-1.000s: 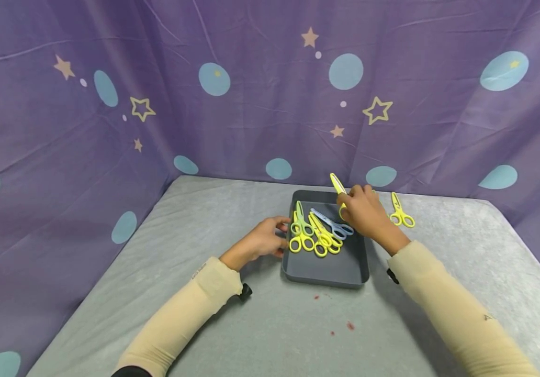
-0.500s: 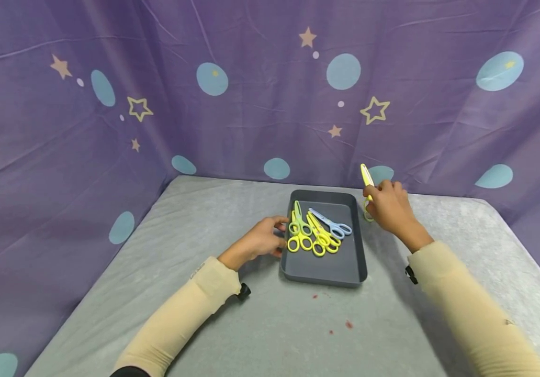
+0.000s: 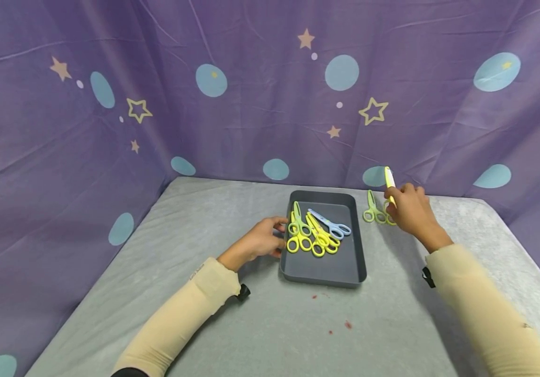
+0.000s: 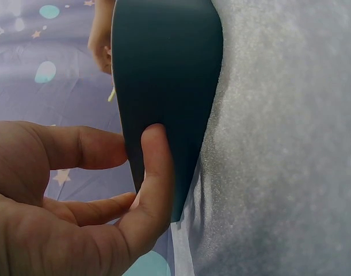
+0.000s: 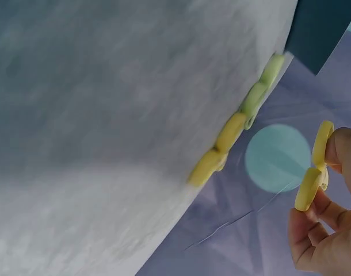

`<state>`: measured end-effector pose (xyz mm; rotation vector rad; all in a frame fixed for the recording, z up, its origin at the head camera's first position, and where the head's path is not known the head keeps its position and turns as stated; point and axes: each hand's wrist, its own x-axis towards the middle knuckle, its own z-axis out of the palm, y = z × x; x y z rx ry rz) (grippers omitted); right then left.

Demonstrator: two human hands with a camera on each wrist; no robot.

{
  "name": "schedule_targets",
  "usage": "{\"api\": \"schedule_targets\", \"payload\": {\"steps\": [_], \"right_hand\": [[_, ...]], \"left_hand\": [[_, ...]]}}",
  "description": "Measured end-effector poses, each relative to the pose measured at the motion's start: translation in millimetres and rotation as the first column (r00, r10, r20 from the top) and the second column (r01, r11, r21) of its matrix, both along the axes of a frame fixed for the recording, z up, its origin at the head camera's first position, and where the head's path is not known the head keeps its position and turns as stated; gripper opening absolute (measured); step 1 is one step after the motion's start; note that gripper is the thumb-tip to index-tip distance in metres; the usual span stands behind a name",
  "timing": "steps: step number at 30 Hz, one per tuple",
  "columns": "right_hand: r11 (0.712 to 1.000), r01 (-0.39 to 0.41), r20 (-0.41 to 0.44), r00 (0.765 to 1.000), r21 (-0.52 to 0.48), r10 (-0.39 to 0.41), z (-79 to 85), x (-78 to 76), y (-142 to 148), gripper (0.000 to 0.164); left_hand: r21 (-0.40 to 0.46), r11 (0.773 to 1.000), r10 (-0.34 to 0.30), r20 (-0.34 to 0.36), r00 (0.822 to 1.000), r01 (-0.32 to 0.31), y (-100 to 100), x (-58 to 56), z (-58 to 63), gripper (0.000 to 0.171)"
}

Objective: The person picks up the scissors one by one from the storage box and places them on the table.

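Observation:
My right hand (image 3: 413, 212) holds a pair of yellow scissors (image 3: 390, 180) above the table, right of the grey tray (image 3: 322, 269), blades pointing up and away. The right wrist view shows its fingers at the handles (image 5: 306, 190). Beneath it on the table lie green scissors (image 3: 371, 208) and another yellow pair (image 5: 207, 164), partly covered by the hand in the head view. My left hand (image 3: 262, 238) grips the tray's left wall, one digit against the outer face (image 4: 170, 75), other fingertips passing behind the rim. Inside the tray lie blue scissors (image 3: 322, 219), green scissors (image 3: 297, 212) and several yellow ones (image 3: 314, 225).
A grey cloth covers the table (image 3: 194, 225). Purple curtains (image 3: 251, 104) with stars and dots rise behind it and along its left side. Small red marks (image 3: 348, 324) show on the cloth in front of the tray.
My right hand has moved right with the yellow scissors, from over the tray's far right corner to above the table beyond its right wall. The left hand and tray stay in place.

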<state>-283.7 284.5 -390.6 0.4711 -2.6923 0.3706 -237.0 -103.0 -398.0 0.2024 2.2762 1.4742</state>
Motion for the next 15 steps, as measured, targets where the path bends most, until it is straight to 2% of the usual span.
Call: {"api": "schedule_targets", "payload": {"steps": [4, 15], "right_hand": [[1.0, 0.017, 0.019, 1.0, 0.007, -0.017, -2.5, -0.6, 12.6, 0.025], [0.997, 0.077, 0.157, 0.984, 0.024, -0.08, -11.7, -5.8, 47.3, 0.029]], "left_hand": [[-0.001, 1.0, 0.0, 0.002, 1.0, 0.0, -0.9, -0.2, -0.6, 0.071], [-0.011, 1.0, -0.008, -0.002, 1.0, 0.008, -0.9, -0.1, 0.8, 0.071]]}}
